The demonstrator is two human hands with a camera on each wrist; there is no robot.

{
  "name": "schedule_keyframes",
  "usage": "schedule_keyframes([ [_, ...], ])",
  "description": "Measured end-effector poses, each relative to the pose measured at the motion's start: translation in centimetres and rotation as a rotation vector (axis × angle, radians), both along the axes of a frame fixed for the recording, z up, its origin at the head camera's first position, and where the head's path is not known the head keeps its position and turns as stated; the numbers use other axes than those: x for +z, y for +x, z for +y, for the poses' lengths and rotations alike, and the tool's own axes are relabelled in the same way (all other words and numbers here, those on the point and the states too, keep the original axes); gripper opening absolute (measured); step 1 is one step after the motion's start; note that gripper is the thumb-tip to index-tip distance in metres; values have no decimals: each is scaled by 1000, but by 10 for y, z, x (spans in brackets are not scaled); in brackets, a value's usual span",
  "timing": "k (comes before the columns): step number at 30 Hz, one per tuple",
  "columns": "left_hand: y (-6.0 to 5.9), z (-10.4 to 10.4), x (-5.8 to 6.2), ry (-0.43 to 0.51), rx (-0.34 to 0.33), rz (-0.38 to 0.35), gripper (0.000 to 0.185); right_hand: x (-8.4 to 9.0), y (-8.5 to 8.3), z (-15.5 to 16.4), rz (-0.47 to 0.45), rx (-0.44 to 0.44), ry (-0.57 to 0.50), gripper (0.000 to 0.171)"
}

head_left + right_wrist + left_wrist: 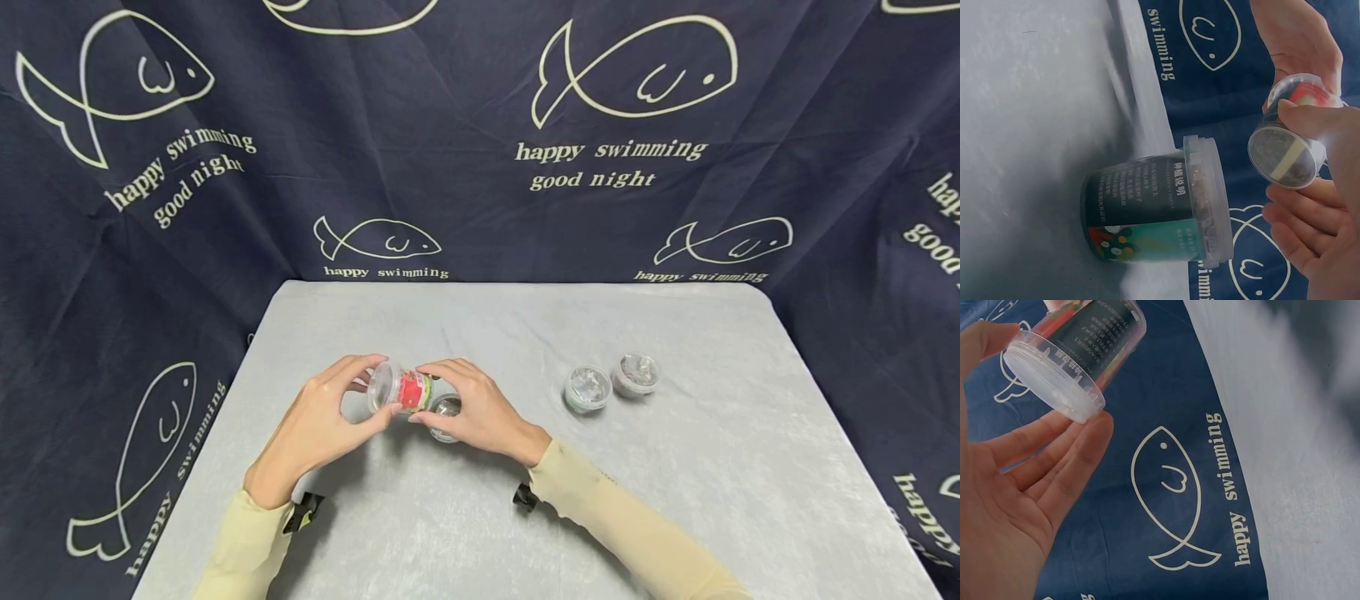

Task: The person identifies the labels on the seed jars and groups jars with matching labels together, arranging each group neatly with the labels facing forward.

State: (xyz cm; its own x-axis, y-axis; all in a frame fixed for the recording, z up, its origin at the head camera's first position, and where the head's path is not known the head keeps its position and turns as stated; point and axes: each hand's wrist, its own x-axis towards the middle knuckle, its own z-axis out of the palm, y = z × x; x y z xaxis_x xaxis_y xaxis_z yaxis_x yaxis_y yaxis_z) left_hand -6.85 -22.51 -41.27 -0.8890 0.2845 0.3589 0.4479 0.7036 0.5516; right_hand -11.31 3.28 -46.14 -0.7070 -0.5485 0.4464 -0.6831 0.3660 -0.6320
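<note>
A small plastic cup [414,390] with a red label lies tilted on its side in the air between both hands. My left hand [311,417] holds it by its clear lid [1054,378], thumb and fingers on opposite sides of the rim. My right hand [483,410] grips the other end, near the base [1285,159], where a pale strip crosses the dark bottom. Close below the right hand, a second lidded cup [1147,212] stands upright on the table; its label is dark and green with white print. In the head view, the right hand partly hides it.
Two more lidded cups, a nearer one [587,390] and one farther right [636,375], stand side by side on the grey-white table [675,500]. A dark blue curtain [480,108] with fish drawings and lettering hangs behind the table and along both sides.
</note>
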Motion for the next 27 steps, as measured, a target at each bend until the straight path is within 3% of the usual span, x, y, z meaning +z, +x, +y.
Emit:
schedule_keyframes([
  [7, -1, -1, -1, -13, -49, 65, 63, 2, 0, 2, -69, 24, 5, 65],
  [20, 2, 0, 2, -50, -68, 79, 67, 0, -1, 3, -71, 35, 15, 64],
  [27, 0, 0, 2, -24, -89, 56, 68, 0, 0, 3, -45, 27, -14, 62],
])
